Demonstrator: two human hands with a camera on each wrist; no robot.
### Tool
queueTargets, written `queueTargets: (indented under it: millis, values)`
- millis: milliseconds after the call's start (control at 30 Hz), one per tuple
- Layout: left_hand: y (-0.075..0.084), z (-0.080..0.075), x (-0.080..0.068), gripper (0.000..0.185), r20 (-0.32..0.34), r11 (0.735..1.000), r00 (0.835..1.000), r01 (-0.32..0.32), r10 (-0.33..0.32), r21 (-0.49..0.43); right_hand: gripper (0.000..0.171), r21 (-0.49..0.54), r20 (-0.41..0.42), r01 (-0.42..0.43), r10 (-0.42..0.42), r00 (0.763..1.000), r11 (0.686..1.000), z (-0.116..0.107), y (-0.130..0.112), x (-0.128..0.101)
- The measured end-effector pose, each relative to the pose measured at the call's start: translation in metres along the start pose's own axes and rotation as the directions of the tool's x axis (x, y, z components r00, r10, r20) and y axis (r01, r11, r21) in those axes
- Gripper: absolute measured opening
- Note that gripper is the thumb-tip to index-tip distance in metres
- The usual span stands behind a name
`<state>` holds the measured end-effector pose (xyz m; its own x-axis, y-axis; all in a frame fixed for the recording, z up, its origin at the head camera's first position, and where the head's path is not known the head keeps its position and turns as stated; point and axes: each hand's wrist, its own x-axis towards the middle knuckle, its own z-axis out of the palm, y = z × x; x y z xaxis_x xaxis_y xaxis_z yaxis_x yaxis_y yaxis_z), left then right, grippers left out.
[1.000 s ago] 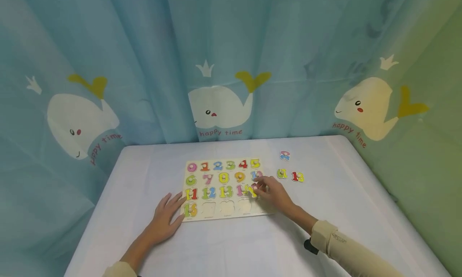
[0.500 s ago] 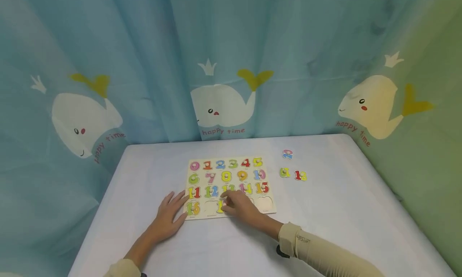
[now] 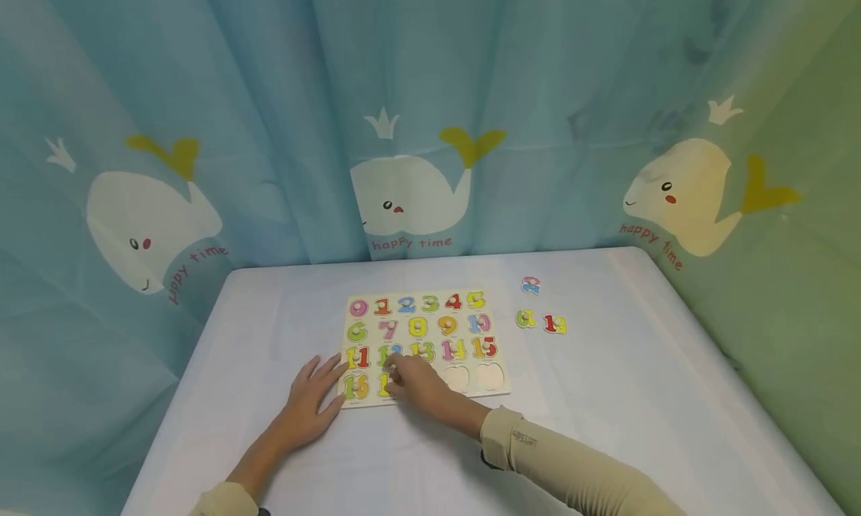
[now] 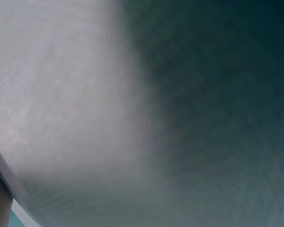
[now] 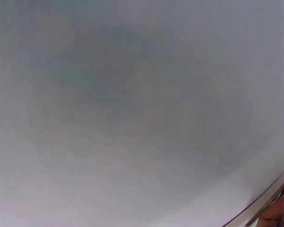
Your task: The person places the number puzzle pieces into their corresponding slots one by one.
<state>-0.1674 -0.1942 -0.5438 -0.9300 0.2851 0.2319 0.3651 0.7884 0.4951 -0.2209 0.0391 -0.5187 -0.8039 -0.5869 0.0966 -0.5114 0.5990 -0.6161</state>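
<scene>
On the puzzle board (image 3: 499, 366), your R hand (image 3: 412, 380) slid from the right end of the lower rows to the bottom row w/ a yellow number piece (image 3: 383, 385), grip unclear, beside the 16, while your L hand (image 3: 309, 404) stayed flat at the board's left edge, fingers spread, so 2 slots remained.

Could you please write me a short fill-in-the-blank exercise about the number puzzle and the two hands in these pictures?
1. The left hand rests flat at the puzzle board's ____ corner nearest the person.
2. The right hand is over the board's ____ row.
3. ____ loose number pieces lie on the table to the right of the board.
4. The curtain behind the table is printed with white ____.

Missing words: left; bottom; three; whales
</scene>
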Motion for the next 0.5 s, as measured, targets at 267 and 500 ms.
queueTargets:
  millis: [267, 500]
  values:
    - [0.0, -0.001, -0.001, 0.05, 0.003, 1.0, 1.0, 0.008, -0.008, -0.004, 0.027, -0.007, 0.011, 0.007, -0.007, 1.0, 1.0, 0.002, 0.001, 0.0]
    - [0.001, 0.001, 0.001, 0.05, 0.003, 1.0, 1.0, 0.013, -0.013, 0.016, 0.029, -0.003, 0.002, 0.08, -0.08, 0.997, 0.997, -0.015, 0.011, -0.014]
